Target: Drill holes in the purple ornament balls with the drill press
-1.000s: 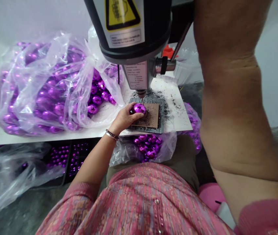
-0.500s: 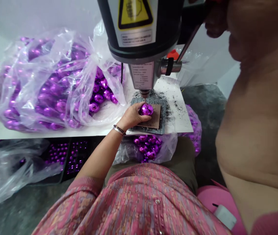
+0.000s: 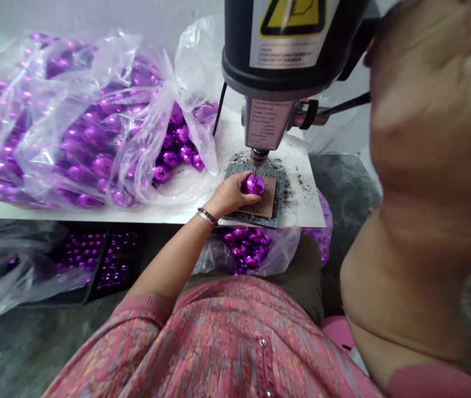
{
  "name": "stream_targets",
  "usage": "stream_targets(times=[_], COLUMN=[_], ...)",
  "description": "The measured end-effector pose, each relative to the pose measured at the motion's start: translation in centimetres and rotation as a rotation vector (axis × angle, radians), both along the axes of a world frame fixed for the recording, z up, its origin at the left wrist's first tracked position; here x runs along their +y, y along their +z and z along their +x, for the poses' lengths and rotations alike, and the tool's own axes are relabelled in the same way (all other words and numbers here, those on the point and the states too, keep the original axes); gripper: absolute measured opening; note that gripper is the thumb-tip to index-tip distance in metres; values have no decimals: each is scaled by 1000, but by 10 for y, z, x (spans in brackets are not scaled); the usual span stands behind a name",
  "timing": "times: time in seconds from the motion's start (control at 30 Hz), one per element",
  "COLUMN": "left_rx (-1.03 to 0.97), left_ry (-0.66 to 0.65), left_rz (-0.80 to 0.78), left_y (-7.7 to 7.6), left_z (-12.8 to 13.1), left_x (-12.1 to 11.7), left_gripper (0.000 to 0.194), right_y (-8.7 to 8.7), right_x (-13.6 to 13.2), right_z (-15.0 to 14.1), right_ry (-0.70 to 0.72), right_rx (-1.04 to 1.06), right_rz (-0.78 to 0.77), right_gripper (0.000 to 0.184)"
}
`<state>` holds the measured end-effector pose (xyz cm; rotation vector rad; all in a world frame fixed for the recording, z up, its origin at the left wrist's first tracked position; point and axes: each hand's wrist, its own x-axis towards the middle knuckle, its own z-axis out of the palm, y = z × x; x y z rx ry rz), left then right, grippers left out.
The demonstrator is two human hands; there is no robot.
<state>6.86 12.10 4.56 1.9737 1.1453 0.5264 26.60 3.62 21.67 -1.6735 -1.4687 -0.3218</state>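
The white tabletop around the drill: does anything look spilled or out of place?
Yes: dark crumbs lie scattered over the white tabletop, beside and behind the grey base, some on the brown board too. They stand out as loose mess against the white.

A ball (image 3: 254, 184) — shiny purple, round, covered in small mirror-like facets — is held just below the bit (image 3: 256, 169) of the drill (image 3: 279, 77), its top close under the tip; whether they touch, I cannot tell.

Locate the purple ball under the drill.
In the head view, the purple ball is just right of centre, in the left hand, below the drill bit and over the brown board.
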Motion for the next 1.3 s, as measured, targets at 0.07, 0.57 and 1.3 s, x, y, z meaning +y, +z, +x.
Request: stream_targets(times=[0.07,0.57,1.3], left_rx=[-2,15,-44], left_ry=[-3,20,60], left_rz=[0,-8,35], left_y=[0,9,-4], left_z=[0,1,4], left_x=[-1,-5,-8], left_gripper=[58,61,59], right_y=[-7,-70,-123], right_x=[-10,-21,-2], right_z=[-12,-23,-27], right_ry=[10,125,-63], right_rx=[-17,-121,-107], right_rz=[-23,342,479], right_gripper=[50,32,44])
